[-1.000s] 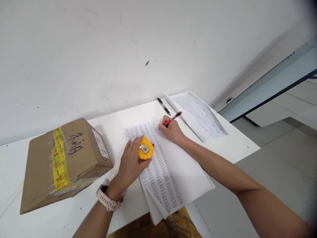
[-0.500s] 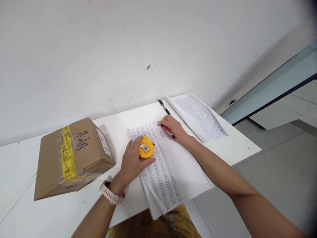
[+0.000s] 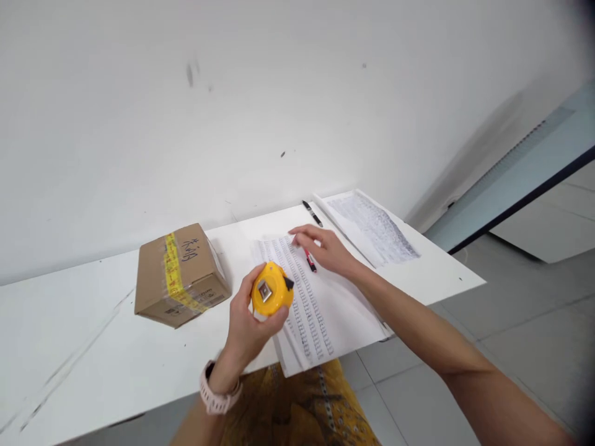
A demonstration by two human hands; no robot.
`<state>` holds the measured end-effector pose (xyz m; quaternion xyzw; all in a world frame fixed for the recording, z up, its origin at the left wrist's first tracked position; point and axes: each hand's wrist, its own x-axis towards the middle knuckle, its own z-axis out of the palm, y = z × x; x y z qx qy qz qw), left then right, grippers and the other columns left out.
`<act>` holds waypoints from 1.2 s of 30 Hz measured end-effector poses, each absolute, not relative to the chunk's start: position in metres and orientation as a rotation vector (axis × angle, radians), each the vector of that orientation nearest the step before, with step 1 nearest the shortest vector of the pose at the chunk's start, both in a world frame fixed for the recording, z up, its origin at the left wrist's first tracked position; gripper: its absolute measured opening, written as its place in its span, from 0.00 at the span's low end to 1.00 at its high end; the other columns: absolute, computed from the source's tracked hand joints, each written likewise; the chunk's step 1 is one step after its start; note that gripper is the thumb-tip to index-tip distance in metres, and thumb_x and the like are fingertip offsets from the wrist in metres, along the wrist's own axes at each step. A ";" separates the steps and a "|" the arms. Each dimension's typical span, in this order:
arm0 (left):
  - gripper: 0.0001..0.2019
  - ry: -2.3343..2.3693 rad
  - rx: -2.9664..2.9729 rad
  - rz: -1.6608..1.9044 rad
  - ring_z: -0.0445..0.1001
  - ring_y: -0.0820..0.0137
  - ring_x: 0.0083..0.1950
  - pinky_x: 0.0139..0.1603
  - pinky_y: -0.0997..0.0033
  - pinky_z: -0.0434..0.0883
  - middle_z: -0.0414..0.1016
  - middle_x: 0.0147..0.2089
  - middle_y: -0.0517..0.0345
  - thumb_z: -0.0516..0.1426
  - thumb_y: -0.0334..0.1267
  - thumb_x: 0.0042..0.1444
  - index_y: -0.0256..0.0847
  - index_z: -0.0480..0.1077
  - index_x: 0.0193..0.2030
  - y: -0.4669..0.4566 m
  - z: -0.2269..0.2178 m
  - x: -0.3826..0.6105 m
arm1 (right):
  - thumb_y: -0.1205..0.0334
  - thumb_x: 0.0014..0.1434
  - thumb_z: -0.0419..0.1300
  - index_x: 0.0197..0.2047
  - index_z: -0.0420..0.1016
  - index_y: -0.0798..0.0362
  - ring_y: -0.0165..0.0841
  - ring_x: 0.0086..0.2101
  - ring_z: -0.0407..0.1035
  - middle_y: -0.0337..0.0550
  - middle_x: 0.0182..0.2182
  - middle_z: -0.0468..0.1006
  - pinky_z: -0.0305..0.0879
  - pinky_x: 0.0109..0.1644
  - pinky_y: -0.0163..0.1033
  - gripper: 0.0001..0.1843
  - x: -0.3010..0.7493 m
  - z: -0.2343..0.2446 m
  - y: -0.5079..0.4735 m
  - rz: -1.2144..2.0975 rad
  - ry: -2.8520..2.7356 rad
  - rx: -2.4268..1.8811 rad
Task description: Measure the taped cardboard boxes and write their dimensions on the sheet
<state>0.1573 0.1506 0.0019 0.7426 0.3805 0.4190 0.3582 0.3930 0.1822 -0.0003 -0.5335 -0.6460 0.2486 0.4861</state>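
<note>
In my left hand (image 3: 246, 319) is a yellow tape measure (image 3: 281, 291), gripped between thumb and fingers and held up over the left side of the written sheets. A metal clip shows on its face and a black part on its right side. My right hand (image 3: 323, 248) is above the upper part of the paper (image 3: 344, 322), its fingers stretched out and loosely apart. Just under it a red and black pen (image 3: 310, 261) rests on the sheet, its upper end hidden by the fingers. Columns of small handwritten marks run down the paper.
A taped cardboard box (image 3: 186, 272) stands on the white table (image 3: 93, 347) to the left. Near the wall lies a black pen (image 3: 312, 213), beside another densely written sheet (image 3: 372, 226) on the right. The table's front edge crosses below the paper.
My left hand has lifted the tape measure off the paper toward me. My right hand's fingers have opened from the red pen. The view has shifted, so the box appears farther right.
</note>
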 end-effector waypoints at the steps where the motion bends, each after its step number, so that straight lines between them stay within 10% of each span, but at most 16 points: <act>1: 0.31 0.988 1.860 1.084 0.75 0.56 0.56 0.56 0.58 0.74 0.74 0.58 0.46 0.62 0.40 0.49 0.40 0.64 0.61 0.137 0.003 0.151 | 0.53 0.69 0.48 0.50 0.75 0.50 0.36 0.40 0.73 0.45 0.38 0.80 0.66 0.44 0.42 0.18 0.380 0.011 0.168 0.827 -1.667 -1.221; 14: 0.30 1.272 1.301 1.309 0.76 0.56 0.54 0.49 0.64 0.75 0.75 0.57 0.47 0.64 0.45 0.48 0.42 0.67 0.59 0.008 -0.012 0.078 | 0.42 0.63 0.57 0.56 0.69 0.51 0.38 0.48 0.69 0.51 0.52 0.75 0.65 0.47 0.42 0.26 0.269 0.043 0.094 1.412 -2.059 -0.981; 29: 0.50 1.115 1.048 1.216 0.76 0.62 0.40 0.41 0.63 0.75 0.74 0.45 0.55 0.67 0.34 0.40 0.50 0.51 0.71 -0.053 -0.015 0.050 | 0.46 0.56 0.64 0.28 0.75 0.53 0.30 0.30 0.62 0.40 0.27 0.73 0.58 0.37 0.39 0.18 0.214 0.120 0.187 1.177 -2.000 -0.926; 36: 0.40 0.816 0.841 1.079 0.81 0.58 0.38 0.40 0.59 0.75 0.71 0.53 0.50 0.72 0.45 0.37 0.48 0.66 0.60 -0.013 0.001 0.054 | 0.41 0.51 0.66 0.26 0.75 0.55 0.28 0.27 0.56 0.38 0.24 0.69 0.54 0.34 0.38 0.22 0.195 0.106 0.313 1.007 -1.899 -1.000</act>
